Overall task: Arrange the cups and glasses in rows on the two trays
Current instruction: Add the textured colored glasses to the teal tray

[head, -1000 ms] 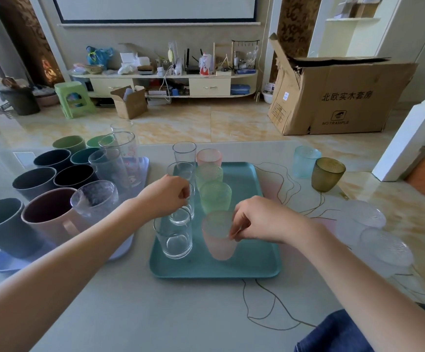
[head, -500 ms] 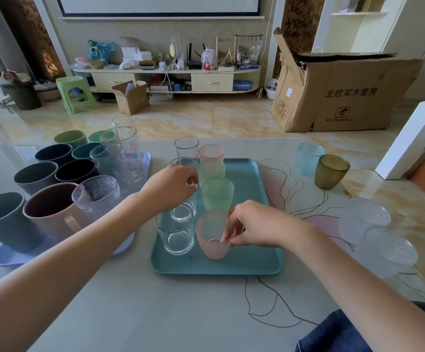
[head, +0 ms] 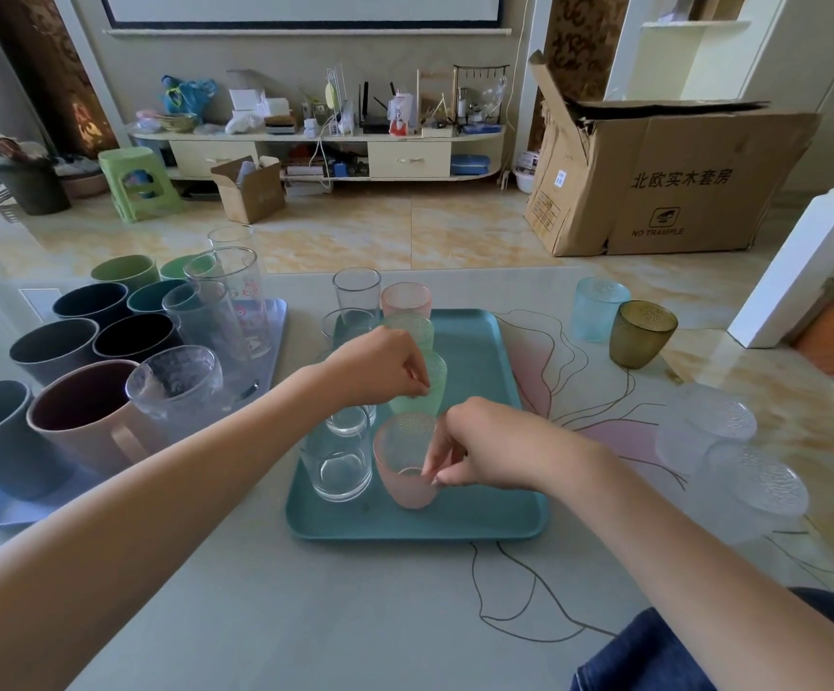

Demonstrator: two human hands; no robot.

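Observation:
A teal tray (head: 495,516) lies in the middle of the table. It holds a column of clear glasses (head: 337,461) on the left and a column of coloured ones on the right. My right hand (head: 475,453) pinches the rim of the nearest pink glass (head: 402,478), which stands on the tray. My left hand (head: 380,366) has its fingers closed at the rim of the green glass (head: 427,391) just behind. A lavender tray (head: 275,314) at the left carries several dark mugs (head: 51,346), a pink mug (head: 86,416) and clear tumblers (head: 235,296).
Loose on the table to the right stand a light blue glass (head: 599,309), an amber glass (head: 642,334) and two frosted glasses (head: 709,423) (head: 754,486). Beyond the table's far edge are the tiled floor and a big cardboard box (head: 674,182).
My left hand has shifted right, from the clear glasses to the green glass. My right hand stays on the pink glass's rim, its fingers reaching lower inside.

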